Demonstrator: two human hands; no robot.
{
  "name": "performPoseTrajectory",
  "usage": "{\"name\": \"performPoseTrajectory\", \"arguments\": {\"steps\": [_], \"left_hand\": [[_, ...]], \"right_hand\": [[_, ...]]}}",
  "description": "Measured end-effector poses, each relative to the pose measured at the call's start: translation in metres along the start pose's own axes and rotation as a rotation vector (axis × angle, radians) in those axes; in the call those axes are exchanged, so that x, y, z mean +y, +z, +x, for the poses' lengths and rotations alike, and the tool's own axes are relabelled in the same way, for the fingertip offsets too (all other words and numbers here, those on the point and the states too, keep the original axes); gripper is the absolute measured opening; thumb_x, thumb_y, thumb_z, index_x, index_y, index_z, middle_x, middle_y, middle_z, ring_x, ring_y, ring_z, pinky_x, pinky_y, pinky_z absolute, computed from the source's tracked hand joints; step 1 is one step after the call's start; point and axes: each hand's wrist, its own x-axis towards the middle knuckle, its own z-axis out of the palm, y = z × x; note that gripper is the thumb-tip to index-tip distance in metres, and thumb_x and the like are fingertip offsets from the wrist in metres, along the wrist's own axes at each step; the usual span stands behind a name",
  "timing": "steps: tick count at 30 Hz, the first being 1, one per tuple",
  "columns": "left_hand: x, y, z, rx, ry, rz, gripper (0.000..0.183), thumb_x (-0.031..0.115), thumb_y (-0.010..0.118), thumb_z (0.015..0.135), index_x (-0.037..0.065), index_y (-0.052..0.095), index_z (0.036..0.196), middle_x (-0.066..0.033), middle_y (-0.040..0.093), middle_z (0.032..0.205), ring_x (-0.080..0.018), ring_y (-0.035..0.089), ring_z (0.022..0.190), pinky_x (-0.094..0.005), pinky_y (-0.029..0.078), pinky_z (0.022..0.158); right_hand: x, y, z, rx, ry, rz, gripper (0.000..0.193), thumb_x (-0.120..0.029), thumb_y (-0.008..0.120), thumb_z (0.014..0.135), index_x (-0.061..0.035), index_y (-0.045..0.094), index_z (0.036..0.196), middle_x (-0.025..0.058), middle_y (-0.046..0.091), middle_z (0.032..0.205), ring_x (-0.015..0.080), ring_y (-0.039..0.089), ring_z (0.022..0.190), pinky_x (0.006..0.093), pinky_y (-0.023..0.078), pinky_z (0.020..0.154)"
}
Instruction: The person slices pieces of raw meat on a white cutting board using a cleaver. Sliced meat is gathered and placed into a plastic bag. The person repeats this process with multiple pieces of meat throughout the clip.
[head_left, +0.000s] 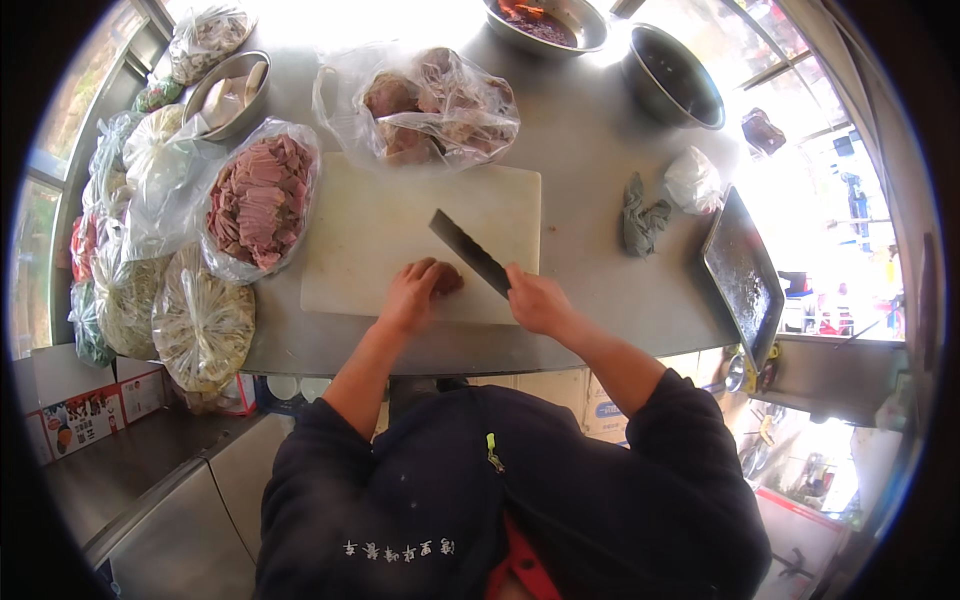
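Observation:
My left hand (410, 297) is closed over a brown piece of meat (446, 279) near the front edge of a white cutting board (380, 225). Just to the right, my right hand (537, 299) grips the handle of a cleaver (468, 250). Its dark blade slants up and to the left over the board, apart from the meat. Behind the board lies a clear plastic bag (440, 105) of large brown meat chunks. Left of the board, a pile of sliced meat (262, 200) rests in another clear bag.
Several tied bags of food, one of them a pale bag (203, 320), crowd the table's left edge. A steel bowl (232, 95) sits behind them. Two more bowls, one dark inside (677, 77), stand at the back right. A grey-green cloth (642, 216) and a black tray (742, 275) lie at right.

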Motion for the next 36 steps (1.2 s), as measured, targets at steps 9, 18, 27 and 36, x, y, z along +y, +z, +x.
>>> {"name": "performPoseTrajectory", "arguments": {"steps": [9, 18, 27, 36], "left_hand": [[0.013, 0.004, -0.004, 0.108, 0.087, 0.033, 0.025, 0.0, 0.062, 0.08, 0.014, 0.071, 0.098, 0.0001, 0.067, 0.111, -0.026, 0.062, 0.104, -0.0375, 0.055, 0.088], [-0.004, 0.011, -0.008, 0.044, 0.085, -0.031, 0.027, -0.001, 0.063, 0.08, 0.009, 0.071, 0.103, -0.0049, 0.066, 0.117, -0.0294, 0.06, 0.109, -0.0407, 0.052, 0.095], [-0.01, 0.017, -0.011, 0.101, 0.105, -0.027, 0.017, 0.006, 0.064, 0.081, 0.014, 0.071, 0.094, -0.0011, 0.066, 0.111, -0.0251, 0.06, 0.107, -0.0392, 0.05, 0.094], [-0.014, 0.013, -0.016, 0.1, 0.096, -0.091, 0.019, 0.005, 0.064, 0.081, 0.013, 0.071, 0.097, -0.0018, 0.066, 0.109, -0.0267, 0.062, 0.103, -0.0401, 0.051, 0.09]], "right_hand": [[-0.048, -0.016, 0.055, -0.178, -0.201, -0.251, 0.02, -0.005, 0.05, 0.09, -0.0003, 0.047, 0.109, 0.0237, 0.07, 0.086, 0.046, 0.068, 0.084, 0.0549, 0.052, 0.07], [-0.056, 0.025, 0.065, -0.098, -0.191, -0.301, 0.025, -0.009, 0.059, 0.091, 0.001, 0.047, 0.111, 0.0242, 0.071, 0.087, 0.0447, 0.069, 0.084, 0.0531, 0.055, 0.072], [-0.048, 0.035, 0.069, -0.033, -0.245, -0.33, 0.032, -0.011, 0.061, 0.09, 0.0032, 0.047, 0.115, 0.0236, 0.071, 0.086, 0.0443, 0.069, 0.083, 0.0543, 0.054, 0.071], [-0.075, 0.007, 0.068, -0.189, -0.169, -0.382, 0.034, -0.011, 0.055, 0.092, 0.0037, 0.046, 0.122, 0.0244, 0.07, 0.085, 0.0451, 0.069, 0.082, 0.0552, 0.053, 0.071]]}}
